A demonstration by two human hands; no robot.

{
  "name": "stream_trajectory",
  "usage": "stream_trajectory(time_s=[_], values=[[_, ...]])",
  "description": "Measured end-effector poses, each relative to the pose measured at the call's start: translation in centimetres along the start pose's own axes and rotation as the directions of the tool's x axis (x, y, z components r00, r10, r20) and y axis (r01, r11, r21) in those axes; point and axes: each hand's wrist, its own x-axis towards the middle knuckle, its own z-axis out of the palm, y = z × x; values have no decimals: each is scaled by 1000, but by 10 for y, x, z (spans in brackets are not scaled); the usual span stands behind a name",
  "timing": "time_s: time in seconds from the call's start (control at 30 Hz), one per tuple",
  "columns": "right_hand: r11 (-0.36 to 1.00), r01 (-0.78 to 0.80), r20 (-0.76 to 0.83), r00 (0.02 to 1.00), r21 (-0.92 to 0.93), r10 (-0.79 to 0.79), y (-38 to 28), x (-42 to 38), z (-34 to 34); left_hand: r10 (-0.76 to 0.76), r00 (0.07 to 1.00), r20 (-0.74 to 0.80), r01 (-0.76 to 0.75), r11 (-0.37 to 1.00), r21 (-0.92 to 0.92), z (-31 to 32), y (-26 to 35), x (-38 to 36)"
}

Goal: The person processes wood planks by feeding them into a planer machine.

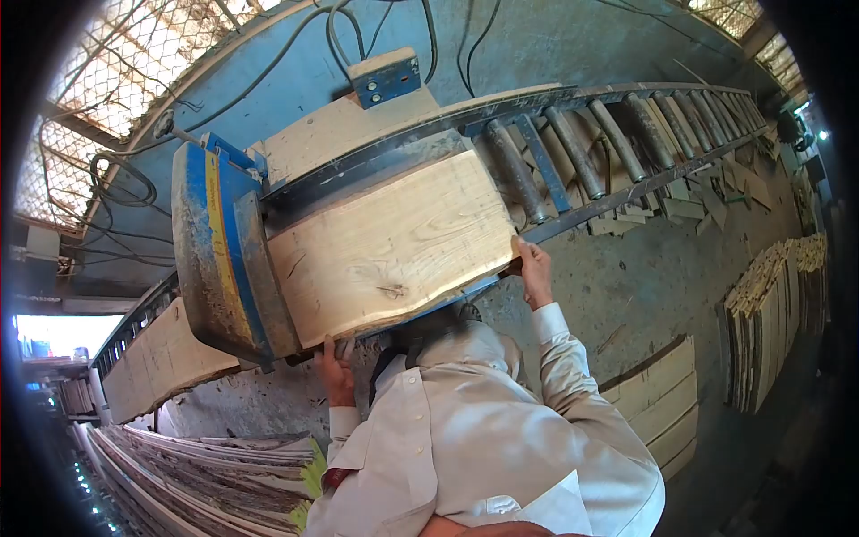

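Observation:
A wide wooden board [394,237] with a wavy near edge lies flat on the machine bed. Its left end passes under a blue, yellow-striped saw hood [219,251]. With fingers over the right end near the front corner, my right hand [535,273] grips the board. My left hand [335,371] holds its near edge at the left, close beside the hood, the fingertips showing on the rim. Beyond the hood, another piece of wood [170,353] rests on the left side. The blade is hidden.
A roller conveyor [608,148] runs off to the right, with offcuts [707,201] beneath and beside it. Rough planks [224,474] are stacked at lower left. Boards lie on the floor [662,403], and a bundle of strips [761,313] stands farther right. Cables [335,36] hang along the blue wall.

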Motion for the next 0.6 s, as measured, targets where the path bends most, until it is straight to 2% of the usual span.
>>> stream_trajectory(time_s=[0.03, 0.1, 0.17, 0.23, 0.3, 0.43, 0.5, 0.53, 0.57, 0.6], values=[[1000, 8, 9, 1000, 3, -8, -8, 10, -10, 4, 1000, 22, -4, 1000, 8, 19, -4, -3], [996, 27, -70, 997, -87, -33, -24, 28, -29, -114, 993, 43, 118, 989, -94, 50, -12, -14], [998, 63, -28, 998, -29, -63, -34, 53, -50, -116, 991, 67, 123, 985, -121, 77, -25, -15], [991, 121, -113, 986, -58, -126, -39, 76, -63, -122, 989, 89, 134, 980, -144, 102, -34, -18], [986, 137, -118, 982, -91, -148, -48, 93, -76, -113, 977, 182, 139, 981, -135, 124, -40, -19], [967, 179, -147, 967, -183, -207, -64, 112, -88, -161, 970, 183, 189, 971, -148, 152, -53, -14], [955, 208, -146, 960, -210, -240, -70, 118, -93, -208, 973, 99, 217, 972, -90, 159, -56, -8], [869, 308, -60, 932, -388, -358, -76, 120, -94, -220, 971, 94, 228, 970, -80, 162, -55, -8], [739, 402, 52, 893, -541, -447, -80, 126, -97, -200, 974, 110, 199, 980, 20, 165, -52, -4], [745, 384, 49, 902, -545, -430, -79, 143, -103, -182, 975, 128, 167, 978, 122, 166, -46, -2]])
